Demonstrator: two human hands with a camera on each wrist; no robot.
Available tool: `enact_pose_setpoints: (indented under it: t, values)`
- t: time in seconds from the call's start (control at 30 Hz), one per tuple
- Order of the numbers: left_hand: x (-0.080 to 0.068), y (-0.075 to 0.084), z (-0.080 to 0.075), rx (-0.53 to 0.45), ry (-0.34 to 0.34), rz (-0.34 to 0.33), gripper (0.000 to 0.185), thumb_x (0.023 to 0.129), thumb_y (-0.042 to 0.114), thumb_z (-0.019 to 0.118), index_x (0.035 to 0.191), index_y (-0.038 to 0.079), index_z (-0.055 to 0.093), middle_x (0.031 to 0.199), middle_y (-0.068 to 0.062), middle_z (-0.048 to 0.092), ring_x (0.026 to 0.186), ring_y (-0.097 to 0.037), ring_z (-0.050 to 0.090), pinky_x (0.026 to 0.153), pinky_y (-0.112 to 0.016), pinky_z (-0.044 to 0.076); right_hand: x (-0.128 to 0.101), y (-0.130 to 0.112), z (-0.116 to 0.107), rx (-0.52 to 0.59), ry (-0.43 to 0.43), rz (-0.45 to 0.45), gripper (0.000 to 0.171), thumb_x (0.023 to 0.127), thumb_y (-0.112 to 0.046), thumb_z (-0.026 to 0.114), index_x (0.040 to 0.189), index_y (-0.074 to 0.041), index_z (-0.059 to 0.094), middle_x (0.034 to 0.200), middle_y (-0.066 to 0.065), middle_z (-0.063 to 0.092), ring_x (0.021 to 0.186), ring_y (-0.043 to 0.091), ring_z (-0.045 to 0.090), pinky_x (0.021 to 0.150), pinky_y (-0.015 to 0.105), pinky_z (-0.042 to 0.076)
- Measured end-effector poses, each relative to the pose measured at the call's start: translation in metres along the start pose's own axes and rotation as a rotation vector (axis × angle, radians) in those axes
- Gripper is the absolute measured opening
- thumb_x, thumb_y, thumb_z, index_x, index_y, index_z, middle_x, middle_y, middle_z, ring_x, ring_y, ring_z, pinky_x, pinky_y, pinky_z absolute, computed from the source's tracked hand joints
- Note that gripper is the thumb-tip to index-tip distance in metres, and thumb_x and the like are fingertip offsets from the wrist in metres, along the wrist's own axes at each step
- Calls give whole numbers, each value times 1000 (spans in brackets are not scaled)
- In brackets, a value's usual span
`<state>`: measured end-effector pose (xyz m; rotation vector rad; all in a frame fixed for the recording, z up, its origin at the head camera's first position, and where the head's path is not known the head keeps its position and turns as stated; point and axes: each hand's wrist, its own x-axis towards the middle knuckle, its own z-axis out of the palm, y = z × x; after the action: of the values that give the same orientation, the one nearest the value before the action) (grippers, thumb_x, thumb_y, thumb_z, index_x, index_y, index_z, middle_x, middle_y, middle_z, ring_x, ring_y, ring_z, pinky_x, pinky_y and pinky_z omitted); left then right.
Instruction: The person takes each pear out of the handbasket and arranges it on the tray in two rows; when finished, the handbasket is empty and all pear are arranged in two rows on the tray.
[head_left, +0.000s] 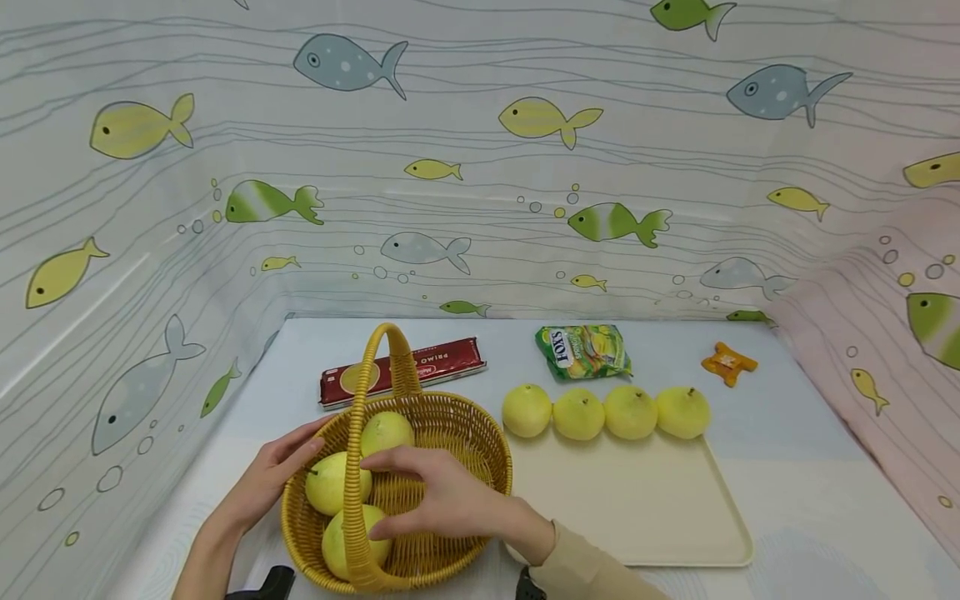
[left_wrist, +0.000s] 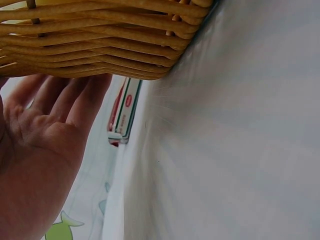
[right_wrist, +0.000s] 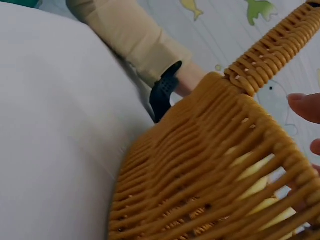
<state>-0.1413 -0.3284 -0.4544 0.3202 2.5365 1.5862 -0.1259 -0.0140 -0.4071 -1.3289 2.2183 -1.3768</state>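
Note:
A yellow wicker basket [head_left: 457, 405] with a tall arched handle [head_left: 353, 500] holds three round yellow-green pears [head_left: 387, 434] along its left side. My left hand [head_left: 264, 475] rests against the basket's left side, its thumb by the rim. In the left wrist view, its fingers [left_wrist: 82, 102] reach straight along the outside of the wicker, their tips hidden. Over the basket's middle is my right hand [head_left: 450, 498], thumb and fingers spread apart beside the handle, with nothing between them. Only a few of its fingertips [right_wrist: 305, 107] show in the right wrist view, past the basket wall.
Right of the basket lies a cream tray [head_left: 630, 508], with several pears [head_left: 578, 414] in a row along its back edge. Behind stand a dark red biscuit pack [head_left: 450, 358], a green Fox's candy bag [head_left: 587, 350] and a small orange packet [head_left: 728, 363]. Fish-patterned walls enclose the table.

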Motion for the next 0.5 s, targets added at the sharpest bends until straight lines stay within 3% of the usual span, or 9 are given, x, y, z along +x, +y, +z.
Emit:
enact_pose_setpoints:
  t: [0.17,0.5]
  values:
    - [0,0,0,-5,1,-1,46,109,27,43,152,11,44,146,10,51,124,15,45,97,-8,39,1,4,9,-21,-37,17,63,87,-27,80,143,-16,53,141,-6,58,129,4,52,105,18,41]
    - [-1,0,0,-21,-4,0,46,109,26,43,152,9,43,145,15,51,125,15,44,97,-8,40,1,10,17,-66,-90,49,63,86,-29,81,141,-15,55,139,-5,59,128,3,52,104,17,41]
